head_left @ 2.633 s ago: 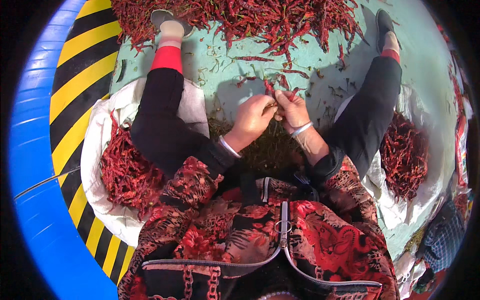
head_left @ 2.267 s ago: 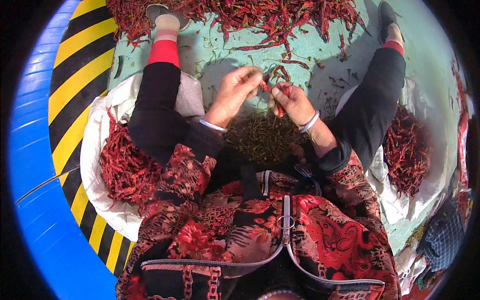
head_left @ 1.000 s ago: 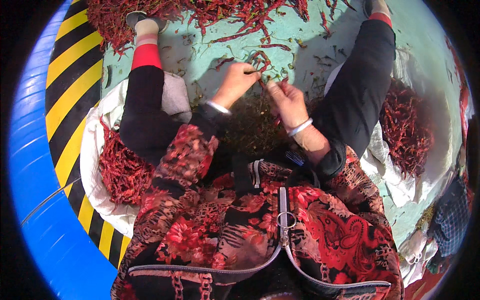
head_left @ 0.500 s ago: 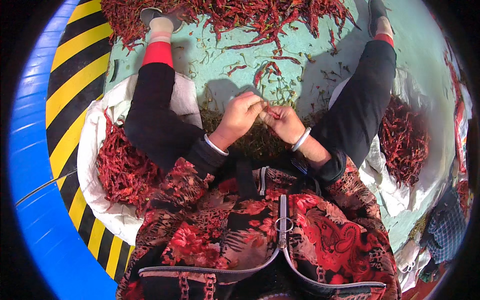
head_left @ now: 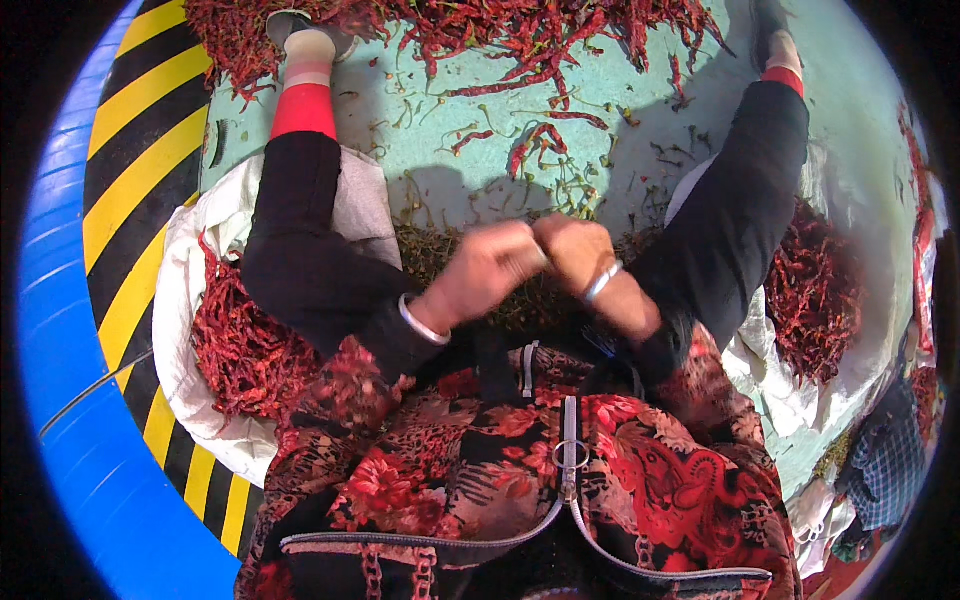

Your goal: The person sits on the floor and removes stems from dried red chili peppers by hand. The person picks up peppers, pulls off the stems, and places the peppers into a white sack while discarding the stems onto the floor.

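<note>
I sit on a teal floor (head_left: 640,120) with my legs spread. My left hand (head_left: 480,275) and my right hand (head_left: 572,250) meet in front of my lap, fingers curled and knuckles touching; both are blurred by motion. Whatever they pinch between them is hidden. Under the hands lies a heap of greenish stems (head_left: 432,248). A few loose dried red chilies (head_left: 530,150) lie on the floor just beyond the hands. A bangle sits on each wrist.
A long heap of dried red chilies (head_left: 480,30) runs along the far side by my feet. A white sack (head_left: 175,300) of chilies lies under my left leg, another chili pile (head_left: 815,290) by my right. Yellow-black stripes (head_left: 140,170) and a blue band (head_left: 60,300) border the left.
My hands reached out to the loose chilies on the floor, then drew back together over the stem heap. They now sit slightly lower and closer to my lap, blurred.
</note>
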`<state>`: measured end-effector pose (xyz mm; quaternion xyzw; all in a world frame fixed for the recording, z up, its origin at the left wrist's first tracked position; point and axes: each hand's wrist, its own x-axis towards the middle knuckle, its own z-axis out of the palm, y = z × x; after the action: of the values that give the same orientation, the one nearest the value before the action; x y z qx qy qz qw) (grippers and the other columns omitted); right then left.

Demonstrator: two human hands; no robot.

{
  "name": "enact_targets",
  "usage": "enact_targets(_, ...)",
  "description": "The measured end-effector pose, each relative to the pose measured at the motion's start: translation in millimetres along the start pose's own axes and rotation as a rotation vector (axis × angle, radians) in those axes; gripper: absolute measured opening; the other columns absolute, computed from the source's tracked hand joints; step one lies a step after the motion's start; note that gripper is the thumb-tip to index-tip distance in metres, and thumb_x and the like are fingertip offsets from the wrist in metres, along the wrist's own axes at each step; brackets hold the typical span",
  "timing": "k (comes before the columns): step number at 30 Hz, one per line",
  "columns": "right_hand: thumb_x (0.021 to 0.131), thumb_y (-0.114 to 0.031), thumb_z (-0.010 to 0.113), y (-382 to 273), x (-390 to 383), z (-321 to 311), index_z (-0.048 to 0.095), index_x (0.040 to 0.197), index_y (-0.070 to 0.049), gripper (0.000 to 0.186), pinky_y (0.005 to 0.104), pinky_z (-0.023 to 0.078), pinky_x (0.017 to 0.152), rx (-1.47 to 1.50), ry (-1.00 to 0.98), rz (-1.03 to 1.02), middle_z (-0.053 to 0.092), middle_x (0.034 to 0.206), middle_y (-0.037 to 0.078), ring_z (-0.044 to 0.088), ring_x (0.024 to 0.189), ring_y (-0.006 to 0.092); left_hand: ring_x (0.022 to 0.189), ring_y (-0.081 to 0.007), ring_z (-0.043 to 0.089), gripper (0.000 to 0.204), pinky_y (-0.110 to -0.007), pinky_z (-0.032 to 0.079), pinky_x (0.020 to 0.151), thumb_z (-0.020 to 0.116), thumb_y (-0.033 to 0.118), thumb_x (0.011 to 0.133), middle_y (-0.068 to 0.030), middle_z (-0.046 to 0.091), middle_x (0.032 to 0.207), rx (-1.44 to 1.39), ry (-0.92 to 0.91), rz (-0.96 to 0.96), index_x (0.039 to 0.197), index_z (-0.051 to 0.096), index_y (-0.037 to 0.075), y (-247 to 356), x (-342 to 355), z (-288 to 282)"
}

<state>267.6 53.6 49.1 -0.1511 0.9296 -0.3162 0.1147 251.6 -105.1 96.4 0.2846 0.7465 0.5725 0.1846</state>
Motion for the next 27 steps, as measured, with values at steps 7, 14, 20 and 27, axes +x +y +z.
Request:
enact_targets(7,0.083,-0.023,0.059,8.2,7.2,-23.2,0.047,0.077,-0.006,0.022,0.0197,0.034,0.039,1.062,0.026,0.264,0.043,0.057,-0.004,0.04,0.043,0.0042,0.078,-0.0227,0.056,0.025,-0.032,0.044,0.067,0.055,0.002,0.074,-0.0113,0.056,0.085,0.278,-0.234,0.163,0.099,0.055,0.004,-32.1,18.5,-44.9)
enact_targets(14,0.081,-0.019,0.061,3.5,27.3,-6.5,0.056,0.071,-0.005,0.018,0.0214,0.032,0.038,1.141,0.066,0.407,0.046,0.054,-0.005,0.04,0.043,0.0043,0.087,-0.0339,0.054,0.029,-0.045,0.043,0.072,0.06,0.014,0.073,-0.0159,0.052,0.097,0.949,0.438,-0.391,0.101,0.056,0.008,-160.5,103.8,-126.4)
enact_targets(20,0.081,-0.019,0.062,17.7,39.9,7.0,0.057,0.077,-0.004,0.016,0.0212,0.034,0.038,1.322,0.278,0.501,0.05,0.06,-0.004,0.041,0.044,0.0049,0.079,-0.0253,0.054,0.016,-0.035,0.042,0.069,0.062,0.009,0.073,-0.0134,0.053,0.081,0.599,0.348,-0.044,0.086,0.057,0.001,-108.5,79.9,-81.9)
enact_targets(27,0.084,-0.014,0.055,1.6,47.5,13.6,0.054,0.079,-0.004,0.011,0.0207,0.035,0.04,1.138,0.378,0.217,0.051,0.061,-0.003,0.042,0.046,0.0053,0.064,-0.0194,0.053,0.009,-0.029,0.042,0.06,0.058,0.008,0.077,-0.0088,0.053,0.068,0.276,0.201,-0.103,0.08,0.056,0.0,-56.0,31.3,-23.6)
